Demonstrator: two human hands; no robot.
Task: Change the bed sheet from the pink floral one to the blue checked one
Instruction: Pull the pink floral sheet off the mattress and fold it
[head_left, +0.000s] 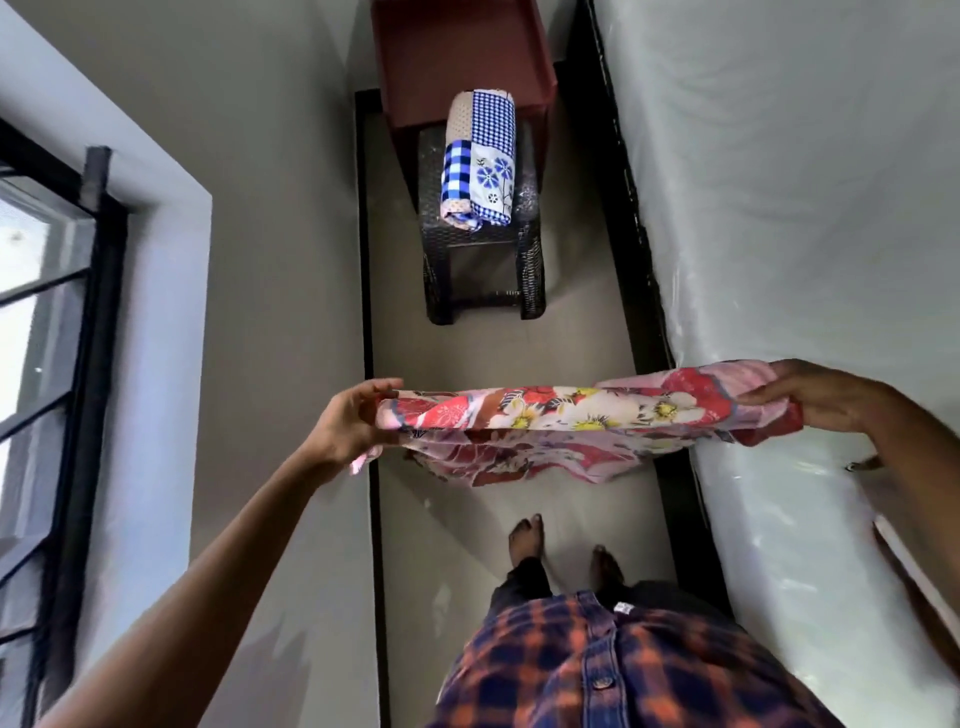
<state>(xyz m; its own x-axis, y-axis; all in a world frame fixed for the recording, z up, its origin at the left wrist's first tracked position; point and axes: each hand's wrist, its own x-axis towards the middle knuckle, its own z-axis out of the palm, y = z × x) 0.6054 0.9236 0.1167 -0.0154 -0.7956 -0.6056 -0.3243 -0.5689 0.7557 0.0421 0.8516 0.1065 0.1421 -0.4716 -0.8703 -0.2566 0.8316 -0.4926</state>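
Mount: the single camera sat on the person's head, above the shirt front (623, 670) and bare feet (525, 538).
Direction: it looked forward and steeply down along the floor strip (493, 358) between wall (270, 208) and mattress (805, 208).
Nearness: the left hand (353, 421) and right hand (815, 397), at the ends of the pink floral sheet (561, 415), lay close at mid-frame; the stool (532, 270) with the blue checked sheet (480, 161) stood farther ahead, near the top.
Edges: the window (47, 312) filled the left side; the wide lens bent straight lines near the borders.
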